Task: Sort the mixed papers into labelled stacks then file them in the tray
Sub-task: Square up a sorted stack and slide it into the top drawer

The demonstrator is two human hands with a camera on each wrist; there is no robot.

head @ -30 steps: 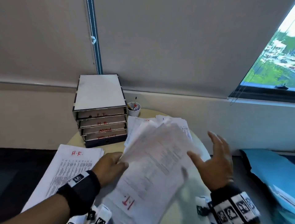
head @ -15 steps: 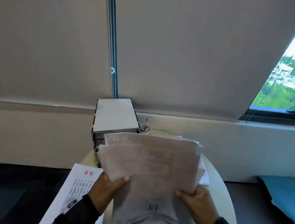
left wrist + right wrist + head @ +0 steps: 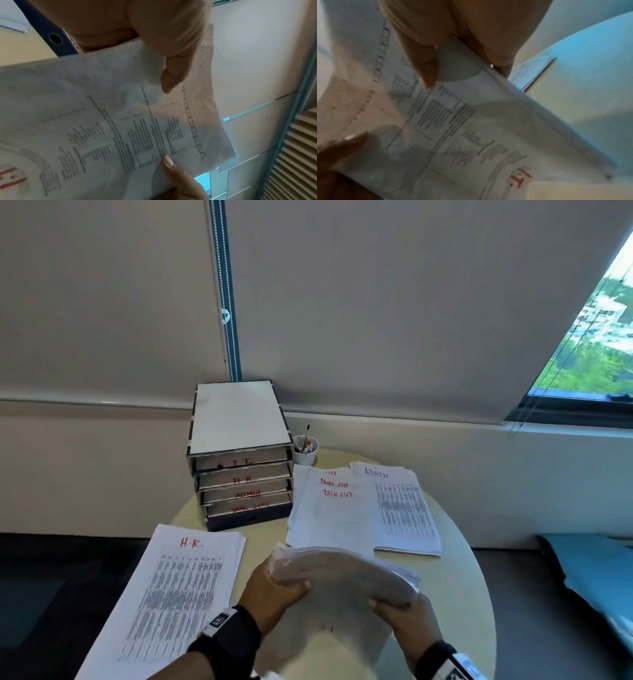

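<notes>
Three sorted stacks are laid flat on the round cream table (image 3: pixel 455 583): the H.R. stack (image 3: pixel 174 594) at the left edge, the TASK LIST stack (image 3: pixel 329 515) and the ADMIN stack (image 3: pixel 404 508) side by side at the back right. Behind them, against the wall, the four-tier filing tray (image 3: pixel 239 453) is stood, its tiers marked I.T., H.R., ADMIN and a blurred fourth label. A white pen cup (image 3: pixel 306 451) is placed just beside the tray. Above the near part of the table, the I.T. stack (image 3: pixel 342 573) is held bowed between both hands. Its left edge is pinched by the left hand (image 3: pixel 274 590), thumb over fingers, and its right edge by the right hand (image 3: pixel 407 621), fingers curled round it.
</notes>
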